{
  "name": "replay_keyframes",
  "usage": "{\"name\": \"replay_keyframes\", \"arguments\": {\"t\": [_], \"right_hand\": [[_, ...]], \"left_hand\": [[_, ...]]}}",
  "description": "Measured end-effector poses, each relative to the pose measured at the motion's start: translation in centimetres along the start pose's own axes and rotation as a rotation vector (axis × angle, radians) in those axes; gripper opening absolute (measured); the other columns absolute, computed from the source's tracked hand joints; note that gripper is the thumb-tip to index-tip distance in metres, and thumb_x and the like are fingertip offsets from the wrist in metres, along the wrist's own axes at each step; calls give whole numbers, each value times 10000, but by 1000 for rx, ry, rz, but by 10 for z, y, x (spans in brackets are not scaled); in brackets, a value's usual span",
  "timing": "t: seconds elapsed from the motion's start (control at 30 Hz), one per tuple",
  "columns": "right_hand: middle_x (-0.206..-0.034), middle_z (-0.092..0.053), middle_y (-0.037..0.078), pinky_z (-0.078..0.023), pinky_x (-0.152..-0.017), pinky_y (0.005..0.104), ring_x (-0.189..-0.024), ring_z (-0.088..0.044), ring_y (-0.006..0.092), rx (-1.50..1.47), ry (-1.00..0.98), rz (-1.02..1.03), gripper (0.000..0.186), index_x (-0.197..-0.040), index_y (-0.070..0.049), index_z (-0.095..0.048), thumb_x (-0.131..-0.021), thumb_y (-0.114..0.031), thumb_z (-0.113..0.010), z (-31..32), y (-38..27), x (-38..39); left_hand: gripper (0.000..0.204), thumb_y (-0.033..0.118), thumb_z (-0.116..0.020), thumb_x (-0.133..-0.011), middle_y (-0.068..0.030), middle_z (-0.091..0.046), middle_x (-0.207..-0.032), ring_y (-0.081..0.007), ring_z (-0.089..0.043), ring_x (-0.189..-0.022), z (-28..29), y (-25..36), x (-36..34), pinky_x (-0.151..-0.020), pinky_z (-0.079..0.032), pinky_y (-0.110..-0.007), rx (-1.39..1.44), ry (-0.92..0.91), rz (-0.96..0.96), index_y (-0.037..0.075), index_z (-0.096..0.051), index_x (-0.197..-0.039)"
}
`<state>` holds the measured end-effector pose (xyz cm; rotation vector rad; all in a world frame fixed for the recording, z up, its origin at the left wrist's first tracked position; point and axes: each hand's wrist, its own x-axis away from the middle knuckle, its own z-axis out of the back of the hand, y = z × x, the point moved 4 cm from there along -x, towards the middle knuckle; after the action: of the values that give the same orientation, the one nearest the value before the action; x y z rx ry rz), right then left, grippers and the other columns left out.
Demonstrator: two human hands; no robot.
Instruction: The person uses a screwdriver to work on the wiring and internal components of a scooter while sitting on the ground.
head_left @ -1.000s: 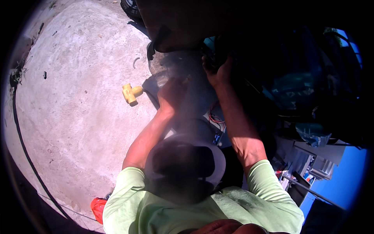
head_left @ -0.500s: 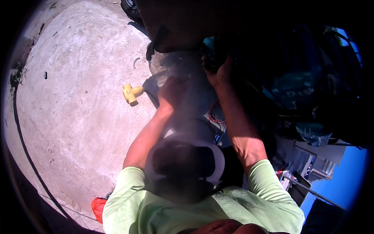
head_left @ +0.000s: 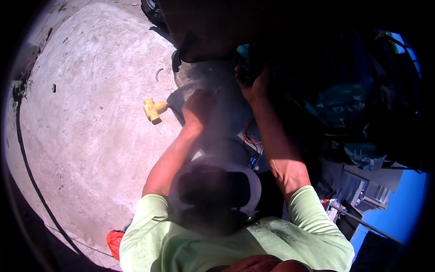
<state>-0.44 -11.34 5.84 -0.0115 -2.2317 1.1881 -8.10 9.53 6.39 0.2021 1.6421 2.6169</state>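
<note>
My left hand (head_left: 196, 109) is closed in a fist, half in shade, above the ground near the edge of a large dark body. Haze and shadow hide what its fingers hold, if anything. To its left, a yellow T-shaped mallet head (head_left: 153, 110) lies on the pale concrete; a dark strip runs from it toward my wrist. My right hand (head_left: 254, 86) reaches up into deep shadow, fingers and thumb curled around a dark part that I cannot make out. A small teal patch (head_left: 243, 49) shows just above those fingers.
Overhead hangs a dark panel (head_left: 199, 31), with a tyre (head_left: 153, 12) beyond its left end. Red wires (head_left: 250, 137) lie between my forearms. A black cable (head_left: 28, 163) curves along the far left; a red bag-like thing (head_left: 115, 243) sits by my left sleeve.
</note>
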Motion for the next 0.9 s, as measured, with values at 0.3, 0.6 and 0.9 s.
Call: {"name": "replay_keyframes", "arguments": {"t": [0.3,0.6,0.9], "right_hand": [[-1041,-672,120,-553,-651,371,-823,-677,271,29,-35,-4,599,-1248,-143,-561,-961,-633,-373,-3,-6,1],[-1013,-670,134,-550,-666,385,-819,-673,290,-21,-28,-20,582,-1141,-110,-577,-968,-622,-362,1,-3,0],[-1017,-661,127,-541,-662,375,-819,-667,287,-1,-25,8,584,-1122,-101,-583,-962,-624,-378,-1,-4,3]], "left_hand": [[186,152,-588,-939,-108,-671,-1049,-309,-668,-860,-28,-40,-14,-727,-555,-362,465,-225,-270,57,-687,-1065],[313,184,-586,-944,-121,-670,-977,-273,-679,-810,-19,-6,8,-710,-549,-411,-29,135,-160,14,-596,-1207],[301,276,-604,-936,-150,-682,-992,-288,-682,-810,-36,-42,-7,-707,-542,-364,288,-214,-501,82,-649,-1162]]}}
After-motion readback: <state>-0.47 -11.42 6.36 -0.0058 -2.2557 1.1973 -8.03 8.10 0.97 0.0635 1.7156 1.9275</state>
